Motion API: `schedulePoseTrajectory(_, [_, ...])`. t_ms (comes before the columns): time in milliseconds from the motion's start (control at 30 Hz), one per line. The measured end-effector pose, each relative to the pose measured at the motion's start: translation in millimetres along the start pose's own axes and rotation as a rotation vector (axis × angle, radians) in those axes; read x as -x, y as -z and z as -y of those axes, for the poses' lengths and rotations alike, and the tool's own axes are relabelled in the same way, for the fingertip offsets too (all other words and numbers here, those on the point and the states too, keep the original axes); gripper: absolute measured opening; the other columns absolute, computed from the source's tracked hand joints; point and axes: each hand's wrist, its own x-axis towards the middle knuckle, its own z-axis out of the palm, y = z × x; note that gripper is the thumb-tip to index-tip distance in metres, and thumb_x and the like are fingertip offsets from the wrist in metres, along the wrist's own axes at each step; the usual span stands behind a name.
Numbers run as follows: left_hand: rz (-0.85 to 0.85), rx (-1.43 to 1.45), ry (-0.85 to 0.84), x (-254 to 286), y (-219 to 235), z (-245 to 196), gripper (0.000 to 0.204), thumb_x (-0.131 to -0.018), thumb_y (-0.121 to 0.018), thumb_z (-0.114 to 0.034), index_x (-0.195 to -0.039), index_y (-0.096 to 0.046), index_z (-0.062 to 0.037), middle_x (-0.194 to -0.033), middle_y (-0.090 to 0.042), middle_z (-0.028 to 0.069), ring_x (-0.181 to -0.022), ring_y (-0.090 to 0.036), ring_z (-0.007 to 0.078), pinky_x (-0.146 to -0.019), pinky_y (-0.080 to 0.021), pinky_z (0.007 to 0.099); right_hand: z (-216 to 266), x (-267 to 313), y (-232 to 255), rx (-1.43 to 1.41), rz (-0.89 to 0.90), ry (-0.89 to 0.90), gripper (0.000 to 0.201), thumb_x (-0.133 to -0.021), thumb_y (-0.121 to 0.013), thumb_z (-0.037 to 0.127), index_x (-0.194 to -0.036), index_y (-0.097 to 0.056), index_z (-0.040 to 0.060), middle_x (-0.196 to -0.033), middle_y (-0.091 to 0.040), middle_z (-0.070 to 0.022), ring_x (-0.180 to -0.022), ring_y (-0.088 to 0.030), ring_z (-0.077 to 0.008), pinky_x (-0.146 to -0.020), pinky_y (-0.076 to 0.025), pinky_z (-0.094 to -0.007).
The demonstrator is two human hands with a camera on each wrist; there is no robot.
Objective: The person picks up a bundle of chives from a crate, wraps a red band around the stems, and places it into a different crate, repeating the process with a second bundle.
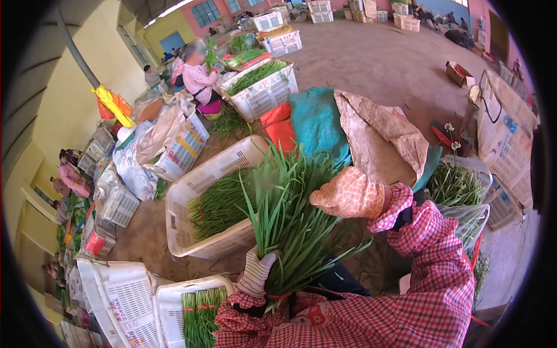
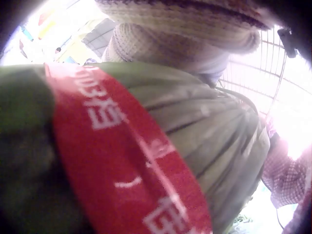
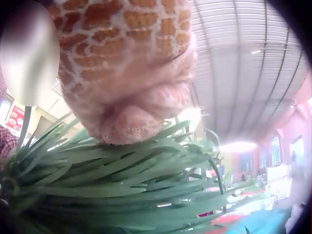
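My left hand [image 1: 257, 272], in a striped knit glove, grips a big bunch of garlic chives [image 1: 299, 235] low down, near its base. The long flat green leaves fan up and away from me. A red printed tape [image 2: 122, 146] wraps the bunch in the left wrist view, close below the gloved fingers. Over the right side of the leaves is my right hand [image 1: 350, 194], in an orange patterned glove. In the right wrist view its fingers are curled, with the fingertips [image 3: 131, 126] right at the leaves and nothing visible inside them.
A white crate [image 1: 177, 229] with loose green stalks stands just beyond the bunch. Near left, another crate [image 1: 168, 313] holds taped bundles. Teal cloth [image 1: 316, 122] and a brown sack [image 1: 377, 133] lie ahead. At right is a plastic-lined container [image 1: 473, 214] of greens. A person [image 1: 199, 78] sits farther off.
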Motion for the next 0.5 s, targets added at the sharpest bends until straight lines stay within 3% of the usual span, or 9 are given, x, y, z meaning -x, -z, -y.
schedulePoseTrajectory(67, [0.011,0.053,0.011,-2.6,3.1,0.9,0.032,-0.082,-0.068,-0.017,-0.110,-0.065,-0.0007,-0.098,-0.066,0.0028,-0.086,-0.060,0.0119,-0.078,-0.050,0.0275,-0.5,2.4,-1.1,-0.371,-0.192,-0.072,0.013,-0.080,-0.062,0.017,-0.091,-0.060,0.0106,-0.069,-0.059,-0.0114,-0.063,-0.062,-0.0332,-0.053,-0.049,-0.0434])
schedulePoseTrajectory(133, [0.018,0.104,0.030,-3.6,4.9,4.0,0.033,-0.084,-0.067,-0.013,-0.115,-0.064,0.0006,-0.103,-0.068,0.0044,-0.091,-0.062,0.0126,-0.082,-0.050,0.0283,-2.2,7.4,-6.3,-0.256,-0.370,-0.249,0.013,-0.085,-0.061,0.018,-0.094,-0.059,0.0088,-0.071,-0.060,-0.0077,-0.063,-0.063,-0.0307,-0.057,-0.052,-0.0405])
schedulePoseTrajectory(200, [0.014,0.180,0.015,-9.0,7.7,9.5,0.032,-0.084,-0.067,-0.013,-0.114,-0.064,-0.0001,-0.103,-0.067,0.0039,-0.090,-0.062,0.0130,-0.081,-0.051,0.0279,-15.0,10.7,-23.9,-0.709,-0.868,-0.433,0.014,-0.091,-0.059,0.019,-0.090,-0.058,0.0051,-0.064,-0.058,-0.0047,-0.052,-0.057,-0.0215,-0.049,-0.047,-0.0342])
schedulePoseTrajectory(267, [0.010,0.181,-0.012,-11.7,13.4,15.7,0.031,-0.085,-0.066,-0.013,-0.114,-0.064,-0.0012,-0.103,-0.067,0.0038,-0.089,-0.063,0.0131,-0.080,-0.052,0.0274,-10.6,29.7,10.5,-1.274,-0.916,-0.709,0.021,-0.095,-0.056,0.022,-0.089,-0.056,0.0023,-0.056,-0.052,-0.0020,-0.044,-0.047,-0.0132,-0.043,-0.039,-0.0265])
schedulePoseTrajectory(300, [0.004,0.188,-0.016,-10.7,13.6,13.2,0.032,-0.085,-0.067,-0.015,-0.114,-0.064,-0.0016,-0.103,-0.067,0.0038,-0.089,-0.063,0.0131,-0.080,-0.052,0.0276,-10.1,34.4,13.4,-1.439,-0.996,-0.654,0.025,-0.096,-0.055,0.025,-0.083,-0.056,0.0033,-0.049,-0.047,-0.0012,-0.038,-0.039,-0.0118,-0.041,-0.033,-0.0236])
schedulePoseTrajectory(333, [-0.004,0.195,-0.022,-9.8,14.0,10.3,0.033,-0.086,-0.068,-0.016,-0.115,-0.064,-0.0020,-0.104,-0.067,0.0038,-0.088,-0.063,0.0130,-0.080,-0.052,0.0277,-10.5,46.8,11.6,-1.688,-0.987,-0.453,0.031,-0.096,-0.055,0.028,-0.079,-0.060,0.0014,-0.050,-0.051,-0.0022,-0.038,-0.042,-0.0120,-0.042,-0.036,-0.0247])
schedulePoseTrajectory(400, [-0.034,0.204,-0.019,-8.8,11.3,4.5,0.033,-0.086,-0.068,-0.017,-0.116,-0.063,-0.0020,-0.104,-0.067,0.0039,-0.089,-0.063,0.0129,-0.080,-0.053,0.0279,-4.8,56.3,19.2,-1.716,-0.700,-0.087,0.039,-0.094,-0.060,0.036,-0.085,-0.068,-0.0016,-0.053,-0.056,-0.0051,-0.039,-0.046,-0.0129,-0.046,-0.040,-0.0256])
schedulePoseTrajectory(467, [-0.068,0.215,-0.009,-8.0,9.0,3.2,0.034,-0.087,-0.069,-0.018,-0.116,-0.063,-0.0019,-0.104,-0.067,0.0040,-0.089,-0.064,0.0128,-0.081,-0.053,0.0281,3.6,60.7,25.5,-1.502,-0.426,-0.220,0.049,-0.089,-0.067,0.042,-0.100,-0.070,-0.0051,-0.060,-0.062,-0.0086,-0.045,-0.053,-0.0144,-0.051,-0.044,-0.0279])
schedulePoseTrajectory(500, [-0.076,0.210,-0.009,-8.8,8.1,3.4,0.034,-0.087,-0.069,-0.017,-0.117,-0.063,-0.0017,-0.104,-0.067,0.0042,-0.090,-0.063,0.0127,-0.081,-0.053,0.0276,12.8,52.6,32.9,-1.476,-0.256,-0.299,0.048,-0.084,-0.073,0.040,-0.104,-0.069,-0.0037,-0.071,-0.066,-0.0094,-0.056,-0.059,-0.0150,-0.057,-0.047,-0.0292])
